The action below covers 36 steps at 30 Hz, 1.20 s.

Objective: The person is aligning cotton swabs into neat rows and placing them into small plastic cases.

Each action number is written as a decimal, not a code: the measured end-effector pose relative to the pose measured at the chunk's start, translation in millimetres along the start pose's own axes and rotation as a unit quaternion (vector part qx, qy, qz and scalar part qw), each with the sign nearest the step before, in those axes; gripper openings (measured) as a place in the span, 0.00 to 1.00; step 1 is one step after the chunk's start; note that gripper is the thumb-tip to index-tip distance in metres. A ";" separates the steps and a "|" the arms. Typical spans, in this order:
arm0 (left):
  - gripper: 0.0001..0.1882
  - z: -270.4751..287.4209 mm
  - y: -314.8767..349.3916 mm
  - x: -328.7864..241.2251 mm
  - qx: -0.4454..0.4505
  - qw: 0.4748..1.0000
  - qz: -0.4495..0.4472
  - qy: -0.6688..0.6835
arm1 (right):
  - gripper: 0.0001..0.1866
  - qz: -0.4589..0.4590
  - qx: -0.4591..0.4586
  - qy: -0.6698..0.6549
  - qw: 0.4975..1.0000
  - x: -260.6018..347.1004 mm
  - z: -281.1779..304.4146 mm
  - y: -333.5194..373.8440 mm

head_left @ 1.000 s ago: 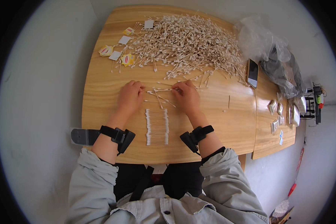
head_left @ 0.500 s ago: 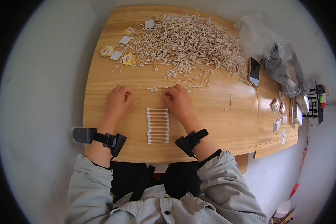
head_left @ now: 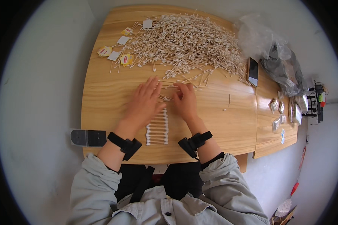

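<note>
Ok so our left hand was curled up off to the left half a second ago, and now it's opened out, fingers stretched over some loose swabs, hiding the neat row's top left corner. Our right hand shifted slightly right.

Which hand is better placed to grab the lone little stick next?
Probably the right hand: it's closer to the stick. The left hand is farther away, spread by the neat row of cotton swabs.
</note>
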<state>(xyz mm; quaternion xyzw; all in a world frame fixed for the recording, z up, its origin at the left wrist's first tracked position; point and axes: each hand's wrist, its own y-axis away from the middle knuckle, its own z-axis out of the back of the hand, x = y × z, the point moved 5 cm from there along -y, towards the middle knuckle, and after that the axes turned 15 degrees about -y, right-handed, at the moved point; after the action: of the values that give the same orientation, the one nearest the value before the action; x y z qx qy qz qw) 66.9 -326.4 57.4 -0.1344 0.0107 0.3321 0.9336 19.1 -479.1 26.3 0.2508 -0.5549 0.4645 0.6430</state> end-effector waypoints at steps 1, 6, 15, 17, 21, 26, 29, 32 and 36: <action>0.40 -5.0 0.4 -5.2 0.021 0.999 -0.033 -0.037 | 0.14 -0.012 -0.040 0.005 0.999 -0.2 4.3 -0.7; 0.51 -16.6 13.8 -3.7 0.142 0.989 0.009 -0.044 | 0.10 -0.019 0.029 0.102 0.994 0.9 -1.1 -1.9; 0.55 -15.0 29.8 -6.3 0.133 0.989 0.052 -0.046 | 0.07 -0.016 0.069 0.079 0.994 5.1 -4.4 10.0; 0.55 -14.4 23.5 -4.5 0.133 0.988 0.064 -0.043 | 0.06 -0.019 0.045 0.066 0.997 3.4 -1.7 9.7; 0.55 -13.5 22.1 -4.3 0.161 0.985 0.052 -0.040 | 0.06 -0.005 0.011 0.110 0.994 1.1 12.2 9.9; 0.56 -12.1 33.6 -13.3 0.175 0.983 0.020 -0.042 | 0.05 0.009 -0.029 0.157 0.987 -5.1 28.5 4.9; 0.57 -9.3 35.2 -12.3 0.165 0.985 0.040 -0.025 | 0.05 -0.031 -0.079 0.092 0.992 9.6 24.1 3.6; 0.57 -10.2 33.3 -14.5 0.177 0.984 0.035 -0.009 | 0.05 -0.027 -0.005 0.136 0.990 22.9 11.9 15.2; 0.59 -16.0 33.5 -14.7 0.182 0.983 0.034 -0.014 | 0.04 -0.036 0.091 0.159 0.982 12.8 4.2 23.5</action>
<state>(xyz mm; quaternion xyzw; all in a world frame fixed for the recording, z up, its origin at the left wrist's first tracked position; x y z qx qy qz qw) 35.8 -314.7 35.4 0.0433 0.0621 0.3581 0.9306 -4.0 -468.1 34.9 0.2514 -0.3916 0.5232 0.7139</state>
